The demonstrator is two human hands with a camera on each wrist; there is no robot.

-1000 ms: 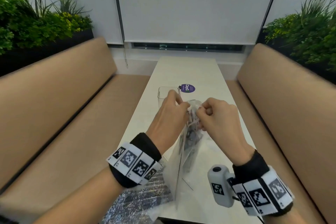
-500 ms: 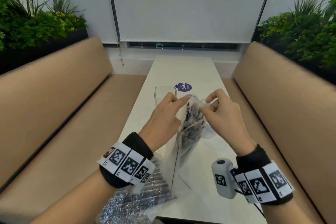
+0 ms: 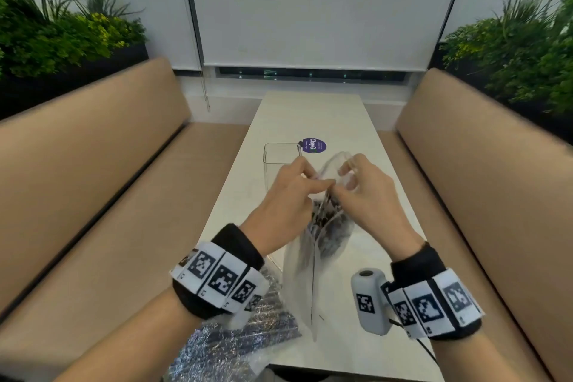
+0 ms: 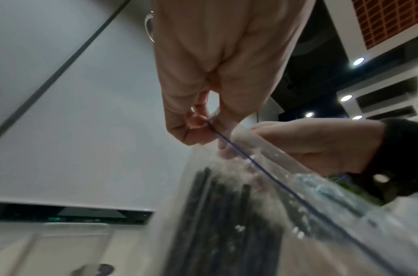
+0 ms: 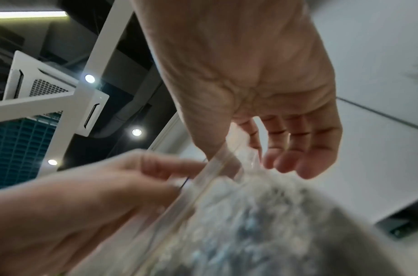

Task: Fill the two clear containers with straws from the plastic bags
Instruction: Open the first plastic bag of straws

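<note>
I hold a clear zip bag (image 3: 313, 260) of dark straws (image 3: 328, 220) upright over the white table (image 3: 322, 115). My left hand (image 3: 291, 195) pinches the left lip of the bag's mouth, and in the left wrist view my left hand (image 4: 203, 123) pinches it beside the blue zip line. My right hand (image 3: 359, 186) pinches the right lip, its other fingers loosely curled; the right wrist view shows my right hand (image 5: 245, 149) on the clear zip strip (image 5: 212, 168). One empty clear container (image 3: 279, 161) stands just beyond my left hand. The dark straws (image 4: 222, 214) fill the bag below my fingers.
A second bag of shiny wrapped straws (image 3: 235, 344) lies at the table's near left edge under my left wrist. A purple round sticker (image 3: 313, 145) sits mid-table. Tan bench seats (image 3: 93, 195) flank the table, with plants (image 3: 62, 34) behind them.
My hands have shifted on the top of the bag and drawn its two lips apart, so the mouth gapes wider. The bag has stayed upright.
</note>
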